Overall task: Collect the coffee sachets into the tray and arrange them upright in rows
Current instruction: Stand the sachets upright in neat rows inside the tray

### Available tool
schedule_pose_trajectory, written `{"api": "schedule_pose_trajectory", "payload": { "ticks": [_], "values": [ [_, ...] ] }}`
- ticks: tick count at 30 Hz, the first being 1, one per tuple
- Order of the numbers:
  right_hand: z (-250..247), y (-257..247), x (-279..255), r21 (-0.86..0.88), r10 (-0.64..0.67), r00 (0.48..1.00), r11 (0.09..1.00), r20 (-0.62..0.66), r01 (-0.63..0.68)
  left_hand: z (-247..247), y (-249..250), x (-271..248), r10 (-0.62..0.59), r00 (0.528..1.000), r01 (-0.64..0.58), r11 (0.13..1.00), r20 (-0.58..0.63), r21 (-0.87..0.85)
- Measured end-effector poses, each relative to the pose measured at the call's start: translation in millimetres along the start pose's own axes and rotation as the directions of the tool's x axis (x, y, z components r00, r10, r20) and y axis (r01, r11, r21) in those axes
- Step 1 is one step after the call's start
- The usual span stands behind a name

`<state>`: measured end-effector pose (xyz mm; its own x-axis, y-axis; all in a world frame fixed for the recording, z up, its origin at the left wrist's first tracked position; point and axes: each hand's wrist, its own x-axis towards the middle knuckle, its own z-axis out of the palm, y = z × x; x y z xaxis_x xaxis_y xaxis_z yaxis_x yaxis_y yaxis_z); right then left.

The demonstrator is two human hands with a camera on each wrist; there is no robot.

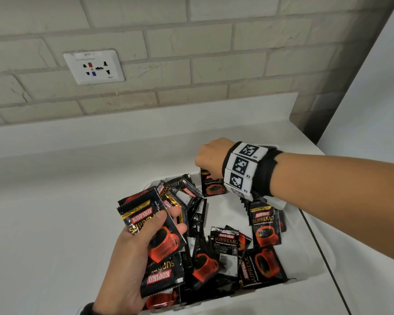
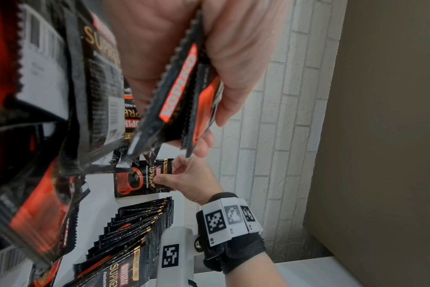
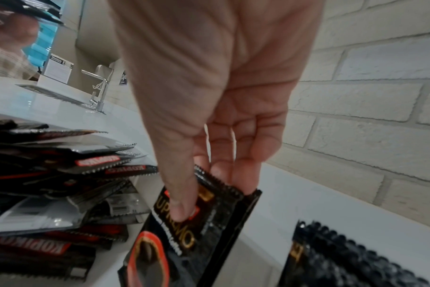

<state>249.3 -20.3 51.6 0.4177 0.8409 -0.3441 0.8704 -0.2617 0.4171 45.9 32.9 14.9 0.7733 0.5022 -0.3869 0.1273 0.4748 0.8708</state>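
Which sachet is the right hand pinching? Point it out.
The upright sachet at the tray's far end, pinched at its top edge by the right hand. The others lie loose, stand in the row, or sit in the left hand.

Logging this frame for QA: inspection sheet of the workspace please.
Surface: white counter, bare to the left of the tray.
Job's things: white tray holds a loose heap of sachets, most lying flat; row of sachets stands along its right side.
Clutter: nothing seen.
Grippers: left hand grips a bundle of sachets; right hand pinches a single sachet upright at the tray's far end.
Cables: nothing seen.
Surroundings: brick wall with wall socket; sink tap along the counter.
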Motion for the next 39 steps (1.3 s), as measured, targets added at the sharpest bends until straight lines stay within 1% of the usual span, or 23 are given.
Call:
{"api": "schedule_pose_trajectory", "payload": {
  "ticks": [3, 7, 10, 12, 14, 16, 17, 19, 22, 24, 26, 28, 29, 31, 32, 35, 36, 37, 39],
  "values": [
    [-1.3, 0.5, -1.0, 0.004, 0.024, 1.000, 1.000, 0.015, -0.024, -1.9, -1.6, 0.4, 0.004, 1.000, -0.004, 1.000, -0.004, 0.003],
    [-1.0, 2.3, -4.1, 0.000, 0.027, 1.000, 1.000, 0.000, -0.027, -1.9, -2.8, 0.0, -0.010, 1.000, 0.010, 1.000, 0.007, -0.012],
    [-0.8, 4.0, -7.1, 0.012, 0.024, 0.999, 1.000, -0.030, -0.024, 0.1, -3.4, 0.3, -0.025, 1.000, 0.026, 0.997, 0.016, -0.068],
    [-4.2, 6.3, -10.7, 0.038, 0.039, 0.996, 0.999, -0.080, -0.036, 0.6, -1.5, -1.0, -0.072, 0.996, 0.078, 0.985, 0.049, -0.153],
    [-11.5, 8.9, -17.4, 0.118, 0.068, 0.985, 0.992, -0.159, -0.050, 1.4, 1.4, -3.1, -0.116, 0.986, 0.144, 0.957, 0.122, -0.250],
    [-21.5, 9.0, -28.4, 0.285, 0.101, 0.969, 0.958, -0.226, -0.034, 0.8, 0.2, -2.2, -0.122, 0.980, 0.161, 0.949, 0.155, -0.272],
    [-26.2, 6.5, -36.0, 0.394, 0.113, 0.964, 0.919, -0.240, -0.009, 0.3, -1.1, -1.0, -0.118, 0.982, 0.154, 0.953, 0.149, -0.260],
    [-33.4, -1.7, -53.7, 0.603, 0.115, 0.966, 0.796, -0.232, 0.050, 2.6, -2.0, 0.1, -0.089, 0.986, 0.119, 0.970, 0.144, -0.213],
    [-33.0, -19.1, -81.0, 0.815, 0.095, 0.985, 0.575, -0.146, 0.066, 10.7, -1.1, -1.6, 0.040, 0.992, -0.028, 0.995, 0.119, -0.100],
    [-23.5, -30.4, -94.2, 0.893, 0.065, 0.995, 0.448, -0.069, 0.033, 15.6, 0.4, -4.2, 0.114, 0.990, -0.113, 0.993, 0.082, -0.021],
    [-10.7, -40.0, -100.9, 0.958, 0.054, 0.998, 0.288, -0.037, 0.020, 20.3, 0.8, -7.3, 0.146, 0.987, -0.149, 0.988, 0.073, 0.039],
    [-0.8, -44.8, -103.6, 0.993, 0.119, 0.991, 0.111, -0.057, 0.043, 25.1, 0.1, -10.6, 0.160, 0.982, -0.168, 0.982, 0.100, 0.081],
    [2.2, -44.6, -104.5, 0.996, 0.165, 0.984, 0.064, -0.075, 0.065, 27.3, -0.3, -12.4, 0.166, 0.979, -0.179, 0.978, 0.118, 0.107],
    [4.6, -41.7, -107.2, 0.992, 0.231, 0.965, 0.060, -0.122, 0.111, 31.4, -0.6, -15.6, 0.169, 0.974, -0.190, 0.971, 0.150, 0.144],
    [4.3, -39.6, -108.6, 0.989, 0.241, 0.960, 0.063, -0.145, 0.133, 32.6, -0.9, -16.2, 0.168, 0.973, -0.192, 0.970, 0.160, 0.152],
    [2.4, -33.2, -111.8, 0.986, 0.197, 0.966, 0.037, -0.169, 0.165, 34.7, -3.3, -16.2, 0.177, 0.971, -0.205, 0.962, 0.161, 0.182],
    [1.3, -30.8, -112.4, 0.986, 0.171, 0.972, 0.055, -0.164, 0.157, 35.8, -4.0, -16.5, 0.180, 0.971, -0.209, 0.959, 0.159, 0.192],
    [0.2, -28.3, -112.5, 0.986, 0.140, 0.978, 0.092, -0.152, 0.140, 36.6, -4.5, -17.1, 0.176, 0.972, -0.205, 0.958, 0.154, 0.202],
    [-3.0, -21.4, -111.3, 0.972, 0.078, 0.990, 0.213, -0.119, 0.100, 36.1, -6.0, -17.4, 0.148, 0.978, -0.177, 0.959, 0.145, 0.220]
  ]
}}
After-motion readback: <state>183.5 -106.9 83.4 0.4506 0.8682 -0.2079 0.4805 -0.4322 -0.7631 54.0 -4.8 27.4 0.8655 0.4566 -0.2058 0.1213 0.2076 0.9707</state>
